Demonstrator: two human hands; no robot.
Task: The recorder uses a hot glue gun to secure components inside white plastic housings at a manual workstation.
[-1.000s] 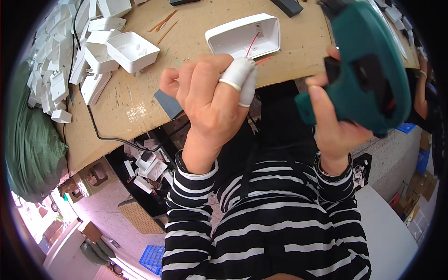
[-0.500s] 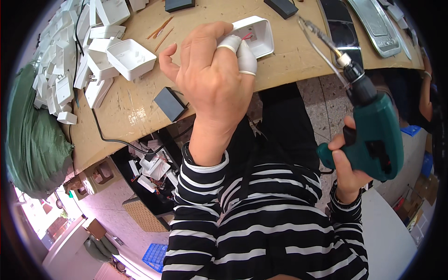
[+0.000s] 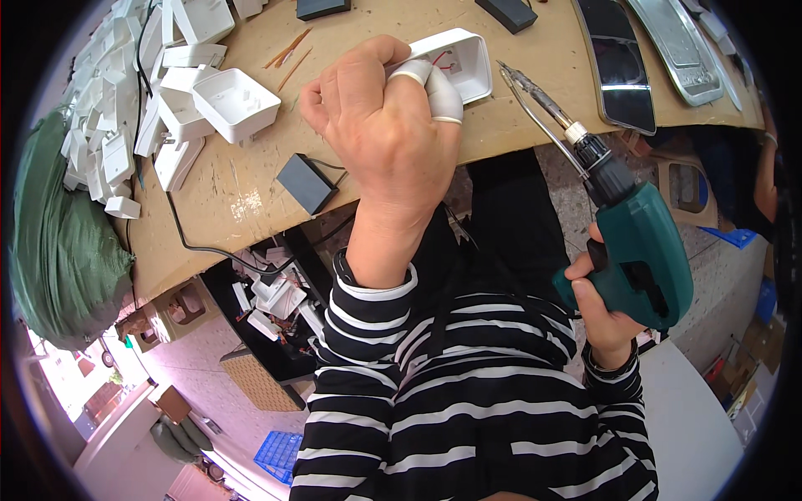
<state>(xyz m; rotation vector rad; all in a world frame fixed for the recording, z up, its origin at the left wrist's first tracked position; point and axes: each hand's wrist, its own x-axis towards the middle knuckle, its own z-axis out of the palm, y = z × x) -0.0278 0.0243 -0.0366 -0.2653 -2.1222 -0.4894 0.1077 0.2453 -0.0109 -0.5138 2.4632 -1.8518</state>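
Observation:
A white plastic case (image 3: 474, 65) lies open side up near the table's front edge, with thin red wires (image 3: 439, 58) inside. My left hand (image 3: 383, 138) is closed at its left wall, two fingers in white finger cots reaching into it. The fingertips are partly hidden, so whether they also pinch a wire cannot be seen. My right hand (image 3: 608, 316) is wrapped round the handle of a green soldering gun (image 3: 647, 250), forefinger by the trigger. Its metal tip (image 3: 516, 77), with a thin feed tube alongside, points up and left, just right of the case and apart from it.
White cases (image 3: 236, 104) are heaped at the left, beside a green sack (image 3: 63, 242). Black boxes (image 3: 307, 184) with cords, brown sticks (image 3: 288, 50), a glossy black panel (image 3: 614, 63) and a metal tray (image 3: 681, 50) lie on the table (image 3: 242, 171). An open drawer (image 3: 288, 351) holds white parts.
The soldering gun has moved left, its tip coming closer to the white case. My left hand has shifted slightly and still stays at the case.

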